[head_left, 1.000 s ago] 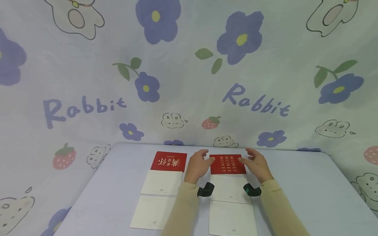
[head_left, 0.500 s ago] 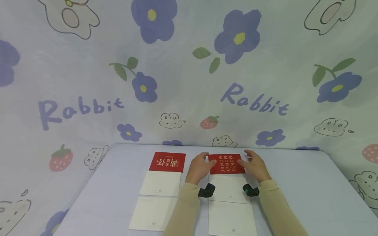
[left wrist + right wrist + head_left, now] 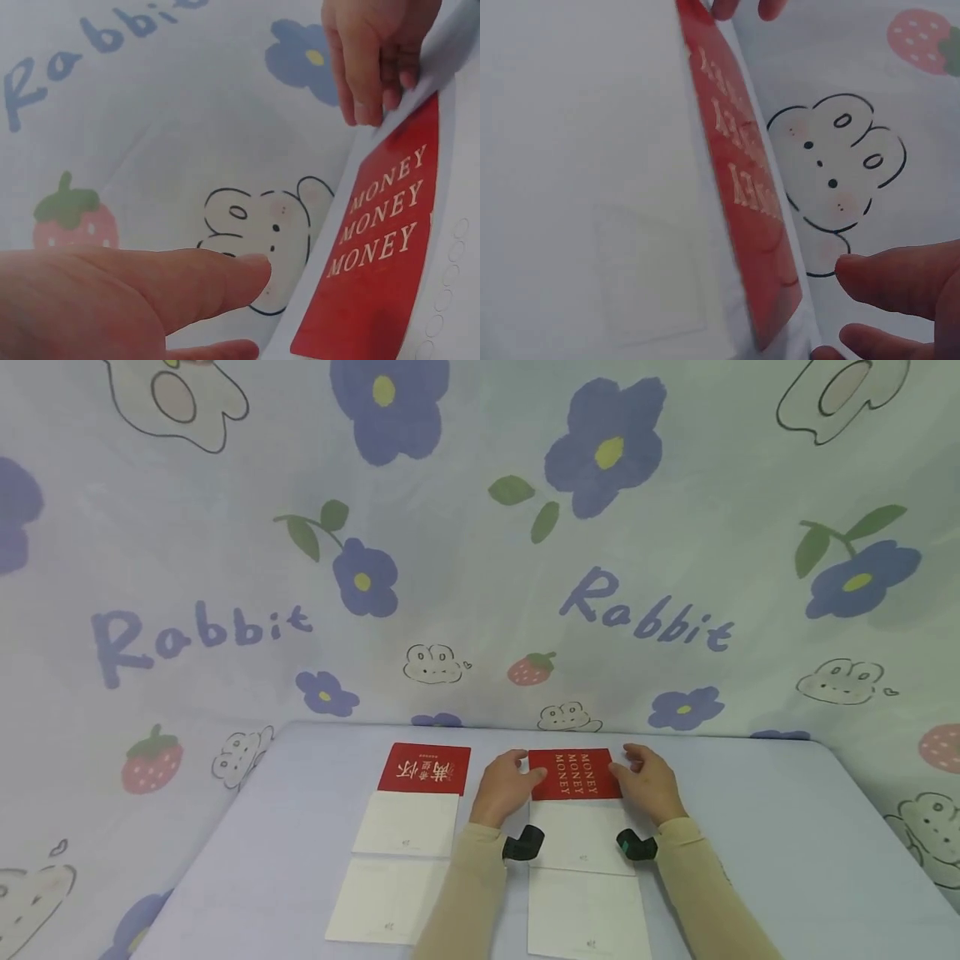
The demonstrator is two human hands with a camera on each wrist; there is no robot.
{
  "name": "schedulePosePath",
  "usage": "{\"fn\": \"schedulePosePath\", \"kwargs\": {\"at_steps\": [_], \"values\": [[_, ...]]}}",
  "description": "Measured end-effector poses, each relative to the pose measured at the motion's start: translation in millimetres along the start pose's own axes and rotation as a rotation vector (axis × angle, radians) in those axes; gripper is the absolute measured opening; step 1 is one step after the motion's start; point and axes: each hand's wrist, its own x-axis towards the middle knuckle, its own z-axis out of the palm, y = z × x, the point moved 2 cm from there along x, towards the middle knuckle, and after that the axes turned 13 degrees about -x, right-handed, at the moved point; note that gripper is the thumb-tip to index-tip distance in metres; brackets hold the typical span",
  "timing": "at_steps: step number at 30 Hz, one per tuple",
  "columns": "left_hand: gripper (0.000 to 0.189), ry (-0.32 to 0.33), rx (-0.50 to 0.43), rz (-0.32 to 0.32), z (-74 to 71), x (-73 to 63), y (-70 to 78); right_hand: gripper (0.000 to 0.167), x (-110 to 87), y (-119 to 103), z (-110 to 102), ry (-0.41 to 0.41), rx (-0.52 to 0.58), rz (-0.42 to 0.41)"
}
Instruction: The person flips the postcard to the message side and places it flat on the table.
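A red card printed MONEY in three lines lies flat near the back of the table. My left hand is at its left edge, the thumb overlapping that edge in the head view. On the opposite side my right hand has its thumb tip right at the right edge. Both hands have thumb and fingers spread apart. In the left wrist view the left thumb extends beside the card, with the right hand's fingers at the far end. The right wrist view shows the right thumb off the card's near end.
Two white cards lie in a column in front of the MONEY card. Left of them, another red card with gold characters heads a second column of two white cards. A patterned cloth wall rises behind the table.
Both hands stay around the MONEY card with only slight shifts of position. The cards keep their arrangement, and the head view has moved a little.
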Motion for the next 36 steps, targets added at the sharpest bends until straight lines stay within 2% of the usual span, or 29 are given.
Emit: {"fn": "schedulePosePath", "kwargs": {"at_steps": [10,17,24,36], "values": [[0.054,-0.001,0.038,0.014,8.3,1.6,-1.9,0.048,1.4,3.3,2.3,0.055,-0.065,-0.019],[0.052,0.008,0.045,0.031,8.8,1.4,-5.0,0.045,0.9,3.4,4.8,0.052,-0.084,-0.002],[0.054,-0.012,0.026,0.045,9.3,-0.1,-3.4,0.041,-1.0,0.5,5.1,0.058,-0.099,-0.010],[0.056,-0.038,-0.032,-0.005,6.4,3.1,-6.9,0.044,-2.3,0.2,3.0,0.044,-0.095,-0.046]]}}
